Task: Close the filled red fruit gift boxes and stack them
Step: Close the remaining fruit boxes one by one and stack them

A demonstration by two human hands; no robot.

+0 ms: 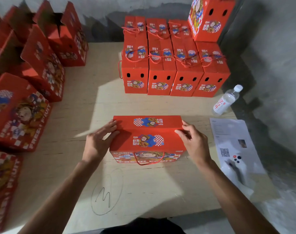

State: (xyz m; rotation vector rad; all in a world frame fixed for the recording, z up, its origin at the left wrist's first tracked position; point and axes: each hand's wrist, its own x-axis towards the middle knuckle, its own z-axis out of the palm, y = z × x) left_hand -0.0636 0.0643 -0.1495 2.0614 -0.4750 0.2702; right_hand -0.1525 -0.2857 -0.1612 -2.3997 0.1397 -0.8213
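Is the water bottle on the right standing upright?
No, the water bottle lies tilted on its side on the table, beside the stacked boxes.

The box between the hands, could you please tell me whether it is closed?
Closed: the box's top flaps lie flat, meeting at a seam.
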